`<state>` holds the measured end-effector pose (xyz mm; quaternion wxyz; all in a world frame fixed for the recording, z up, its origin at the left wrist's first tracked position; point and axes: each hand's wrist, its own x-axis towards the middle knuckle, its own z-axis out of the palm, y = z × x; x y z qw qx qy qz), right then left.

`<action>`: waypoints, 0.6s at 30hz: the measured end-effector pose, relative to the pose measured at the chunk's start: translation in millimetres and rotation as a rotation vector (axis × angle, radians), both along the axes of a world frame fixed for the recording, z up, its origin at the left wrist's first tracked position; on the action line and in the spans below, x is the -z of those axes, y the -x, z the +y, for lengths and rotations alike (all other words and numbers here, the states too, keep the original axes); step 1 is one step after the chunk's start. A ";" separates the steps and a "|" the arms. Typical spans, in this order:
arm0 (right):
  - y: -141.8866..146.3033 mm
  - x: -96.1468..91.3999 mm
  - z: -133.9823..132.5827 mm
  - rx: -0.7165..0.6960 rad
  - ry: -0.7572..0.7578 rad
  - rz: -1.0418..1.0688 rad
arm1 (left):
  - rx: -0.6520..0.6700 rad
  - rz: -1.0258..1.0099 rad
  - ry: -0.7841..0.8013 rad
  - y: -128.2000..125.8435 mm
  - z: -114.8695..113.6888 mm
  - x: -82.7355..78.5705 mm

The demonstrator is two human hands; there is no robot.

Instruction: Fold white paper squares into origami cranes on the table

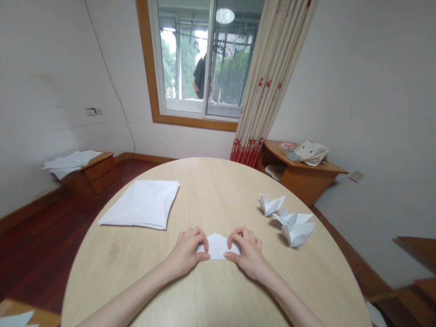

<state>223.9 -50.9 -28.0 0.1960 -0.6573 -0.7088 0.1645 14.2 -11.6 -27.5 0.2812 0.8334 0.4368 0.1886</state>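
Note:
A small folded piece of white paper lies on the round light-wood table in front of me. My left hand pinches its left end, fingers curled and thumb under the edge. My right hand grips the right end the same way, fingers bent over the paper. Both forearms reach in from the bottom of the view. Only the middle of the paper shows between the two hands.
A stack of flat white paper sheets lies at the table's left. Three folded white paper figures sit at the right. A low wooden cabinet stands by the left wall, a corner shelf by the curtain.

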 end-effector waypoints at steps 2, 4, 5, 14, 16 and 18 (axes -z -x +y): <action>-4.6 -1.5 1.4 0.007 0.027 0.008 | 0.018 -0.007 0.004 2.2 2.0 -0.3; -8.4 -3.2 2.4 0.005 0.048 0.010 | 0.039 -0.013 0.003 4.0 3.6 -0.3; -10.0 -4.0 2.8 0.001 0.054 0.011 | 0.049 -0.014 -0.001 4.8 4.1 -0.2; -8.2 -8.2 -1.1 -0.002 0.069 0.044 | 0.046 0.005 -0.135 6.7 -7.2 -1.7; -6.8 -6.8 -2.0 -0.035 0.043 0.079 | 0.067 0.009 -0.200 5.6 -12.2 -3.4; -6.5 -4.8 -2.5 -0.097 0.008 0.116 | 0.089 0.004 -0.263 4.2 -16.0 -3.6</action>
